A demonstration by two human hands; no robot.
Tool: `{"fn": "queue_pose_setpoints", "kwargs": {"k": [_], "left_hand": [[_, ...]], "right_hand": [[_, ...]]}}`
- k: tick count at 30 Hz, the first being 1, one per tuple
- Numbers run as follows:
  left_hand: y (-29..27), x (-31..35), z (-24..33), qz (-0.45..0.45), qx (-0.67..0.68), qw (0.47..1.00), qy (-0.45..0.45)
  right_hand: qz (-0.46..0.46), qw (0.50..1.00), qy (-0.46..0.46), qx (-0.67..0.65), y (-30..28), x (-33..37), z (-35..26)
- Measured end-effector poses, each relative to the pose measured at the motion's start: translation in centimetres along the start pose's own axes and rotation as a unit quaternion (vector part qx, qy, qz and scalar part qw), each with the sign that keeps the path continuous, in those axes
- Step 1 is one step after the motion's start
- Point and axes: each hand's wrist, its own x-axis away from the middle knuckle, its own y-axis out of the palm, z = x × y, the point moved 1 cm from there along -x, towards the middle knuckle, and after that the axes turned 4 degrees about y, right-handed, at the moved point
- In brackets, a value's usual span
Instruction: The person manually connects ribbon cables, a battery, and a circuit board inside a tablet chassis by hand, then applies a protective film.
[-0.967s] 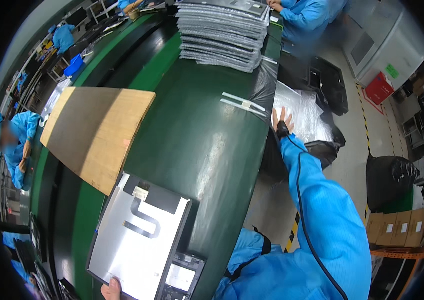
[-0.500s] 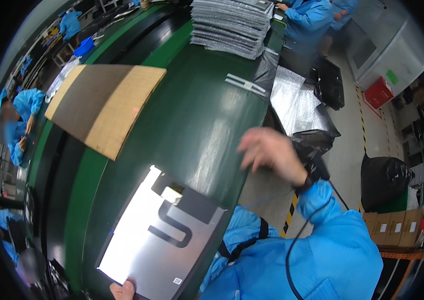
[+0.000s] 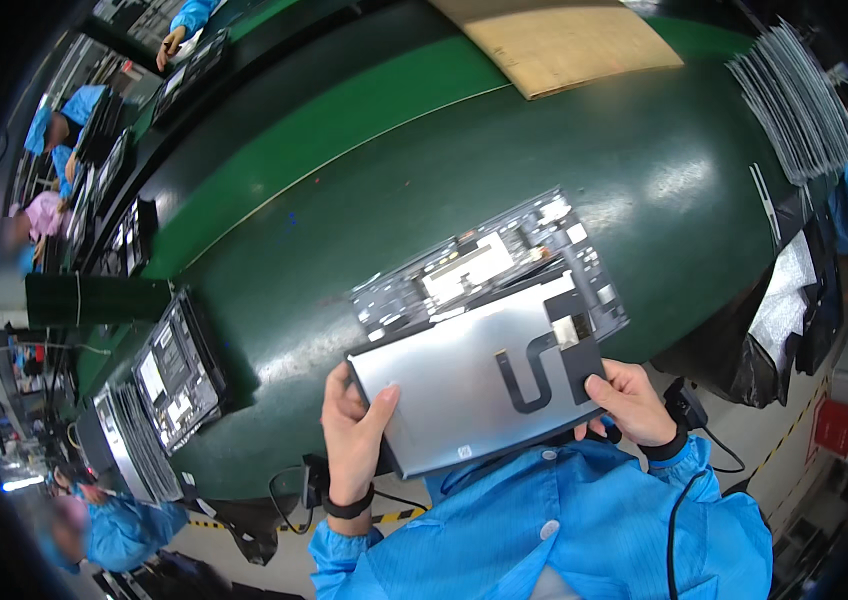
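- Right hand [image 3: 634, 400], empty above the bench edge 0.5 s ago, has come onto the flat panel [image 3: 454, 375]; the panel has turned and the view has swung along the bench.
- Dark green and glossy, the workbench [image 3: 344, 240] bends across the view, a cardboard sheet [image 3: 569, 45] at its far side and a stack of wrapped sheets [image 3: 794, 105] at right.
- At left, an opened device [image 3: 179, 370] lies beside a co-worker in blue [image 3: 129, 530]; at right, striped tape [image 3: 794, 423] crosses the floor near a red box [image 3: 837, 427].
- Hidden: part of the electronics chassis [image 3: 464, 270] under the panel's far edge; whether they touch, I cannot tell. Several fingers disappear underneath; left-hand background items are too small to identify.
- Silver-backed and tilted, the panel shows a dark hooked strip, a black end section and 1 small white label.
- It sits before the torso, pinched at opposite ends between thumbs above and fingers below by the right hand and left hand [image 3: 356, 430].
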Motion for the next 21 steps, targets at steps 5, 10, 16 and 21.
{"fn": "queue_pose_setpoints", "kwargs": {"k": [5, 10, 16, 21], "left_hand": [[-1.1, 1.4, 1.0, 0.073, -0.103, 0.989, 0.082], [1.3, 1.5, 3.1, -0.224, -0.479, 0.791, 0.308], [9.4, -2.8, 3.9, -0.332, -0.424, 0.774, 0.335], [9.6, -5.3, 3.8, -0.415, -0.317, 0.818, 0.239]], "right_hand": [[0.003, 0.997, 0.044, 0.065, -0.9, -0.4, -0.7], [-0.027, 0.989, 0.107, 0.101, -0.2, -1.6, -2.5], [-0.031, 0.984, 0.126, 0.121, 0.0, -2.2, -3.3], [0.199, 0.886, -0.053, 0.416, -0.9, -0.4, -3.3]]}}
